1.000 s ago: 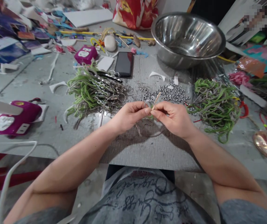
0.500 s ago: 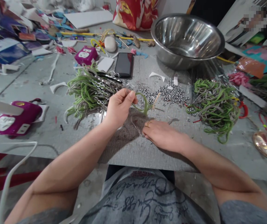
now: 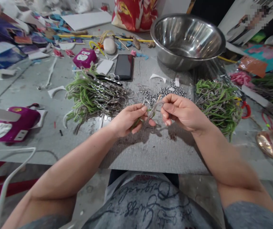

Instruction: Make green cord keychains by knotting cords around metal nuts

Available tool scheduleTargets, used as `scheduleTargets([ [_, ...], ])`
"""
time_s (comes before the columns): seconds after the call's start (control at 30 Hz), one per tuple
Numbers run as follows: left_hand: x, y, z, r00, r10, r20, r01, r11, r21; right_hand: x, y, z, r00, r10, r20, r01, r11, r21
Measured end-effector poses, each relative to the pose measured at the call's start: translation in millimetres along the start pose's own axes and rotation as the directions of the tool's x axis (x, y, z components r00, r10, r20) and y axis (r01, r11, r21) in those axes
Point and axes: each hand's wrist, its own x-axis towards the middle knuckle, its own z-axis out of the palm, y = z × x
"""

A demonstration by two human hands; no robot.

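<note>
My left hand [image 3: 132,120] pinches a green cord near the middle of the table, with a small silver ring or wire at its fingertips. Close on its right, my right hand [image 3: 179,111] pinches a grey cord [image 3: 156,108] that runs across to the left hand. A thin tan stick-like piece shows between the hands. Just behind them are scattered small silver beads [image 3: 174,90]. A bundle of green and grey cords with silver chains [image 3: 95,92] lies to the left. On the right sits a pile of green and grey cords [image 3: 219,103].
A steel bowl [image 3: 187,41] stands at the back, with a black phone [image 3: 123,66] left of it. Two purple boxes [image 3: 85,58] and paper scraps [image 3: 6,57] lie leftward. Red-handled scissors [image 3: 246,109] and a pinkish gold object [image 3: 270,143] are at the right.
My right hand has risen from the tabletop with the grey cord and come beside my left hand. My left hand has moved slightly toward me and right. The view has shifted a little.
</note>
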Motion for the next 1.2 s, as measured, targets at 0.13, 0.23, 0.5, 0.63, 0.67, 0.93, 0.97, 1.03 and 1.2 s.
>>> scheduleTargets([
  [0.13,0.0,1.2,-1.8,1.0,-0.003,0.006,0.004,1.0,-0.015,2.0,-0.5,-2.9,0.996,0.032,-0.083,-0.03,0.999,0.024],
  [0.23,0.0,2.0,-2.7,0.999,0.019,-0.045,-0.02,0.999,-0.04,3.2,-0.5,-7.5,0.988,0.028,-0.149,-0.05,0.988,-0.144],
  [0.5,3.8,1.0,-6.9,0.984,0.062,-0.167,-0.067,0.997,-0.029,-1.8,-10.6,-21.2,0.978,0.143,0.151,-0.044,0.852,-0.522],
  [0.63,4.7,-1.1,-6.7,0.985,0.076,-0.157,-0.079,0.997,-0.009,-4.6,-11.0,-22.6,0.999,-0.02,0.047,0.029,0.98,-0.197],
  [0.67,4.7,-1.5,-6.4,0.984,0.082,-0.158,-0.085,0.996,-0.01,-4.8,-10.8,-22.3,0.999,-0.033,0.02,0.036,0.989,-0.142],
  [0.93,5.3,-3.9,-4.0,0.987,0.091,-0.131,-0.096,0.995,-0.029,-2.3,-11.3,-12.7,0.987,-0.14,-0.08,0.133,0.988,-0.083],
  [0.97,5.4,-4.3,-3.6,0.987,0.09,-0.131,-0.095,0.995,-0.03,-2.2,-10.8,-11.3,0.986,-0.144,-0.082,0.137,0.987,-0.086],
  [1.03,5.4,-4.9,-2.6,0.986,0.091,-0.136,-0.096,0.995,-0.03,-2.1,-9.6,-8.8,0.985,-0.144,-0.098,0.132,0.984,-0.116],
  [1.2,5.1,-5.7,-0.3,0.987,0.087,-0.133,-0.092,0.995,-0.028,-2.5,-7.3,-3.4,0.977,-0.118,-0.175,0.084,0.978,-0.191],
])
